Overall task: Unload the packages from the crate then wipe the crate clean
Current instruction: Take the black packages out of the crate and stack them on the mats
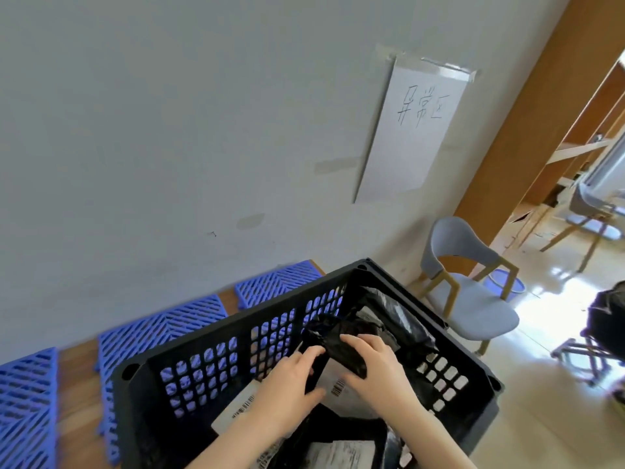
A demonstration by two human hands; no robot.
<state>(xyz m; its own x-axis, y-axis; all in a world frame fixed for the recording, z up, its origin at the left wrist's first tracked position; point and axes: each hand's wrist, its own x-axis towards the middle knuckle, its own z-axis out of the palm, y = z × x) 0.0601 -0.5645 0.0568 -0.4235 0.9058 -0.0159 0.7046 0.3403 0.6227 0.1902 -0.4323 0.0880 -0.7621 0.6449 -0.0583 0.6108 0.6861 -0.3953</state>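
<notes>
Near edge, 6 o'clock: both forearms reach into the black crate [473, 424], which takes up the lower middle of the view.

Crate bottom, 6 o'clock: several packages lie flat.
- A dark one with a printed label [341, 450].
- A pale one with a barcode label [236, 409], toward 7 o'clock.

Centre of the crate: a black poly-bag package [333, 335] is lifted above the others and is crumpled.
- The left hand [291, 384] has its grip closed on the lower left end, fingers curled around the film.
- The right hand [375, 370] has its grip closed over the right side, fingers wrapped onto the bag.

Far right corner of the crate, 1 o'clock: another black package [404, 319] leans against the inner wall.

Floor beyond the crate, 9 to 11 o'clock: blue slatted floor tiles [159, 330] lie on the wood floor along the wall.

At 2 o'clock: a grey chair [473, 299] with wooden legs, and a blue basin [504, 282] just behind it.

At 3 o'clock, frame edge: a dark shape [608, 323], possibly a bag; blurred and cut off.

Wall, 1 o'clock, high: a taped paper sign [412, 130] with handwritten characters.

Far right, through the doorway: a second chair [592, 214].
</notes>
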